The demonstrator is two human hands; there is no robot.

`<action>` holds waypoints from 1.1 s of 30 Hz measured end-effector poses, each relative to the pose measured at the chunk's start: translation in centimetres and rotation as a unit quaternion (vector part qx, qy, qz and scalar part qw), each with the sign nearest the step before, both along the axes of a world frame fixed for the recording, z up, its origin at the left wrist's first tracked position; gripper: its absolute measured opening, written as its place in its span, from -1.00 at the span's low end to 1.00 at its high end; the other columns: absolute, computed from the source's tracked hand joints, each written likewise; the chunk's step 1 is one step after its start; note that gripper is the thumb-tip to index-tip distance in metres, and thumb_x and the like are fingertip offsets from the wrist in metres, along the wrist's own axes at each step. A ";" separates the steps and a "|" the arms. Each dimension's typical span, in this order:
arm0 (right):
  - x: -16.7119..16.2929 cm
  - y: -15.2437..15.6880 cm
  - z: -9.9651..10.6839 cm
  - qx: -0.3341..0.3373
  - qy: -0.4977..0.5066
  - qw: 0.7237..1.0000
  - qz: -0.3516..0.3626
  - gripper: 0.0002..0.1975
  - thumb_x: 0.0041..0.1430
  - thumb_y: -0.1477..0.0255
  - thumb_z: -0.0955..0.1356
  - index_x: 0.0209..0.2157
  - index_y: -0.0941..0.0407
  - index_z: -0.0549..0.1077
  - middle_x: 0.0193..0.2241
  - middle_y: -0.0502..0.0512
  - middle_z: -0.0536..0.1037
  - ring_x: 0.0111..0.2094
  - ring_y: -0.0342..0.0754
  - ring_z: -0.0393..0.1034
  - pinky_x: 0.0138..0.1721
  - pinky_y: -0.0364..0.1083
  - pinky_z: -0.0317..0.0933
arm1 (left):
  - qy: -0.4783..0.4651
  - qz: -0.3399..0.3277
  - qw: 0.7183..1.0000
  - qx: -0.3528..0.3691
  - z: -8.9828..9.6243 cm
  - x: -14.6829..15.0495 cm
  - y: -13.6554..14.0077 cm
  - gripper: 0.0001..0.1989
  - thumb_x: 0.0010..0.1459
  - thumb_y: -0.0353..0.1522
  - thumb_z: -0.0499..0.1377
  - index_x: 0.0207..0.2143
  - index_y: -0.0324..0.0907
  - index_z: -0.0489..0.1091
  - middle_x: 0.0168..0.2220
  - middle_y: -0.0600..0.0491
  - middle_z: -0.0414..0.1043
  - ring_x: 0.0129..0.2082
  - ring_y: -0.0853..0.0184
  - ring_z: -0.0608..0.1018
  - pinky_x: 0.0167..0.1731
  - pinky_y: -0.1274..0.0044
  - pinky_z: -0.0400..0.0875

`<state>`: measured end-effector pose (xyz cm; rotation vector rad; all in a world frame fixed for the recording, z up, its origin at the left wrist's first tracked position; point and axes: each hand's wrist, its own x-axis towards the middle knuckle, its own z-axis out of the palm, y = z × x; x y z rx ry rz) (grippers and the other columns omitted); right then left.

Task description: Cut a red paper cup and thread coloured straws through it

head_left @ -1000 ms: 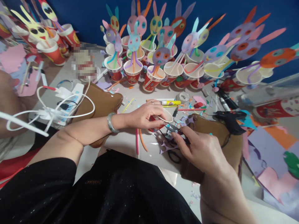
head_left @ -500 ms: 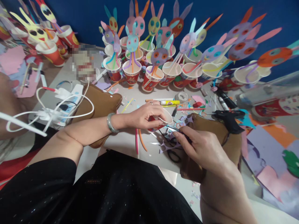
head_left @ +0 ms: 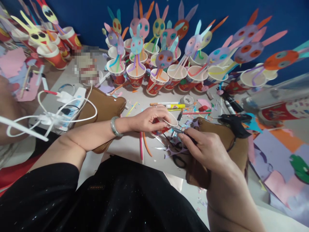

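My left hand (head_left: 154,119) is closed around a red-and-white paper cup (head_left: 174,119), which lies tilted with its white rim facing right. In my right hand (head_left: 210,148) is a craft knife (head_left: 177,130) with a thin grey blade and a dark handle. Its blade tip touches or nearly touches the cup just below the rim; whether it has cut in I cannot tell. Beneath the hands lie black-handled scissors (head_left: 180,161) and purple paper scraps (head_left: 172,151). Pink and orange pipe cleaners (head_left: 146,145) rest on the table below the cup.
Several paper cups with rabbit-faced figures (head_left: 158,82) stand along the blue wall. A black glue gun (head_left: 234,124) lies on the right brown cushion (head_left: 205,129). White cables and a power strip (head_left: 72,103) are at left. Yellow marker (head_left: 176,106) and tape roll (head_left: 187,100) lie behind the cup.
The knife and my right hand have shifted slightly left and down along the cup's rim. More of the cup's red side shows. My left hand has hardly moved.
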<state>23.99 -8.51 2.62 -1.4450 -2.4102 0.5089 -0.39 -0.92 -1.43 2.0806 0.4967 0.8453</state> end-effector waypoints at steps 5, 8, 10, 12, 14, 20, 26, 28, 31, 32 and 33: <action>-0.4 0.6 -0.2 -0.007 0.049 0.999 0.013 -0.57 0.39 0.20 0.24 -0.55 0.07 0.25 -0.71 -0.10 0.23 -0.67 -0.18 0.11 -0.54 -0.15 -0.01 | -0.029 0.016 0.999 0.009 -0.4 -0.1 0.2 -0.73 0.30 -0.15 0.16 -0.31 -0.14 0.50 -0.34 -0.01 0.53 -0.26 0.30 0.51 -0.10 0.41 0.34; -0.6 0.8 -0.2 -0.002 0.082 0.996 0.020 -0.60 0.39 0.25 0.26 -0.54 0.07 0.24 -0.71 -0.12 0.20 -0.68 -0.20 0.08 -0.56 -0.17 -0.01 | -0.037 0.017 0.999 0.007 -0.5 -0.2 0.3 -0.72 0.32 -0.15 0.14 -0.30 -0.16 0.49 -0.32 -0.03 0.54 -0.23 0.29 0.52 -0.11 0.42 0.35; -0.6 0.9 -0.3 0.003 0.096 0.995 0.020 -0.61 0.38 0.28 0.27 -0.54 0.07 0.24 -0.71 -0.13 0.18 -0.68 -0.21 0.07 -0.57 -0.17 -0.02 | -0.037 0.020 0.999 0.002 -0.5 -0.2 0.3 -0.70 0.32 -0.14 0.14 -0.29 -0.17 0.48 -0.31 -0.04 0.54 -0.22 0.28 0.52 -0.11 0.42 0.36; -0.6 0.9 -0.5 0.005 0.103 0.994 0.019 -0.63 0.38 0.29 0.28 -0.53 0.07 0.24 -0.71 -0.13 0.18 -0.69 -0.21 0.08 -0.57 -0.16 -0.02 | -0.041 0.022 0.999 -0.003 -0.5 -0.1 0.2 -0.71 0.33 -0.15 0.14 -0.28 -0.18 0.48 -0.30 -0.05 0.54 -0.22 0.29 0.52 -0.11 0.42 0.37; -0.5 0.8 -0.7 0.007 0.105 0.994 0.017 -0.64 0.38 0.29 0.28 -0.53 0.07 0.24 -0.71 -0.13 0.18 -0.69 -0.21 0.08 -0.57 -0.16 -0.02 | -0.046 0.023 0.999 -0.008 -0.5 -0.1 0.2 -0.73 0.33 -0.17 0.14 -0.28 -0.18 0.48 -0.29 -0.05 0.54 -0.22 0.30 0.52 -0.11 0.43 0.37; -0.7 0.8 -0.8 0.017 0.100 0.995 0.010 -0.64 0.38 0.30 0.28 -0.52 0.07 0.24 -0.70 -0.14 0.18 -0.68 -0.21 0.08 -0.57 -0.17 -0.02 | -0.058 0.028 0.998 -0.021 -0.4 -0.1 0.1 -0.75 0.32 -0.19 0.16 -0.30 -0.18 0.46 -0.32 -0.02 0.52 -0.26 0.33 0.50 -0.14 0.46 0.36; -1.0 0.6 -0.6 0.007 0.107 0.994 0.027 -0.61 0.39 0.28 0.27 -0.54 0.07 0.21 -0.70 -0.13 0.17 -0.68 -0.21 0.06 -0.57 -0.18 -0.02 | -0.069 0.050 0.995 -0.046 -0.7 0.0 0.0 -0.75 0.31 -0.21 0.17 -0.28 -0.22 0.46 -0.33 0.00 0.48 -0.32 0.37 0.47 -0.22 0.50 0.35; -0.9 0.6 -0.8 0.018 0.096 0.995 0.007 -0.63 0.39 0.25 0.26 -0.51 0.07 0.25 -0.71 -0.12 0.20 -0.68 -0.20 0.09 -0.57 -0.17 -0.01 | -0.068 0.059 0.994 -0.059 -0.9 0.0 0.0 -0.76 0.30 -0.21 0.17 -0.27 -0.22 0.46 -0.32 0.00 0.49 -0.32 0.37 0.48 -0.23 0.50 0.35; -0.7 0.5 -1.2 0.045 0.063 0.997 -0.019 -0.65 0.38 0.20 0.26 -0.46 0.08 0.32 -0.71 -0.10 0.26 -0.70 -0.18 0.14 -0.57 -0.15 -0.01 | -0.061 0.069 0.994 -0.058 -0.9 0.0 -0.1 -0.77 0.29 -0.23 0.18 -0.27 -0.22 0.47 -0.30 0.00 0.50 -0.31 0.37 0.48 -0.22 0.50 0.35; -0.6 0.5 -1.3 0.053 0.053 0.997 -0.021 -0.65 0.38 0.19 0.26 -0.45 0.08 0.34 -0.71 -0.09 0.27 -0.70 -0.17 0.16 -0.57 -0.15 -0.01 | -0.057 0.072 0.994 -0.051 -0.8 0.0 -0.1 -0.78 0.29 -0.23 0.18 -0.27 -0.22 0.47 -0.30 0.00 0.51 -0.30 0.36 0.49 -0.22 0.50 0.35; -0.6 0.5 -1.3 0.059 0.043 0.997 -0.022 -0.64 0.38 0.18 0.25 -0.45 0.09 0.35 -0.72 -0.08 0.28 -0.70 -0.16 0.17 -0.57 -0.15 -0.01 | -0.053 0.075 0.995 -0.043 -0.8 0.0 -0.1 -0.78 0.29 -0.23 0.18 -0.27 -0.22 0.47 -0.31 0.00 0.51 -0.30 0.36 0.49 -0.21 0.50 0.35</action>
